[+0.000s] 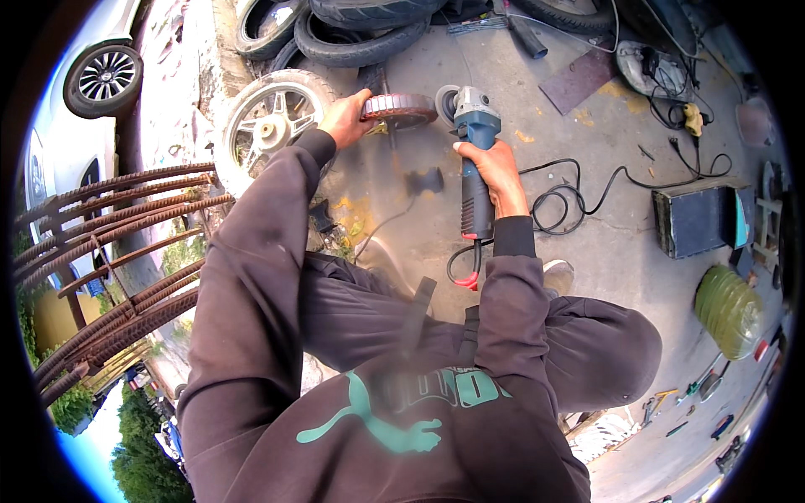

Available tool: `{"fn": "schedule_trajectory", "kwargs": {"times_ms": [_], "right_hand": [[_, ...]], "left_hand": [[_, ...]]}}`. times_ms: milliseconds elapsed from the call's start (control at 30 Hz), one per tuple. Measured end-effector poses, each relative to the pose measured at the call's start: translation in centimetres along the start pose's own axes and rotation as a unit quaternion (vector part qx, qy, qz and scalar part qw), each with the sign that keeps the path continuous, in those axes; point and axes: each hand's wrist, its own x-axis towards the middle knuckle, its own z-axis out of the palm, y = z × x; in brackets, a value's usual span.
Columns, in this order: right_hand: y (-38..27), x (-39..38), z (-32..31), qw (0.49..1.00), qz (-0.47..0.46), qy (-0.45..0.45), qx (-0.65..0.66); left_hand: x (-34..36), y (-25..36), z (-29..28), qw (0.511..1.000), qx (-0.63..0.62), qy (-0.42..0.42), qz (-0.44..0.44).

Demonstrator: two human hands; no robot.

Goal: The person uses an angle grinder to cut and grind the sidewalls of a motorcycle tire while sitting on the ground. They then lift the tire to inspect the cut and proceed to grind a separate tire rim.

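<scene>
My left hand [348,121] is closed on the left edge of a small round wheel-like part [401,107], reddish-brown with a ribbed rim. My right hand [500,174] wraps around the body of a blue and grey angle grinder [477,205], held upright with its head pointing away from me. The grinder's round disc [446,105] sits at the right edge of the ribbed part; whether they touch I cannot tell. Below the ribbed part, a blurred dark object [425,181] lies on the ground with a thin cable.
A spoked motorcycle wheel [272,130] lies left of my left hand. Old tyres [360,42] are piled at the far side. The grinder's black cord [579,197] loops across the concrete to the right, near an open dark box [692,222]. Bent rusty rebar [126,226] crosses the left.
</scene>
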Motion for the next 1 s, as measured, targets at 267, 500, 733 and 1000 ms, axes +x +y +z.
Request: {"fn": "schedule_trajectory", "kwargs": {"times_ms": [267,500,733,1000], "right_hand": [[-0.1,0.0,0.5,1.000,-0.016,-0.008,0.007],[-1.8,-1.0,1.1,0.994,-0.069,0.005,-0.088],[-5.2,-3.4,3.2,0.968,-0.102,0.053,-0.224],[-3.7,-1.9,1.7,0.953,-0.060,0.107,-0.276]], "left_hand": [[0.1,0.6,-0.1,1.000,0.005,-0.003,0.020],[0.5,1.2,0.0,1.000,0.007,0.003,0.020],[0.7,1.3,0.3,1.000,0.000,-0.004,0.021],[0.4,1.0,0.1,1.000,-0.004,0.006,0.028]]}}
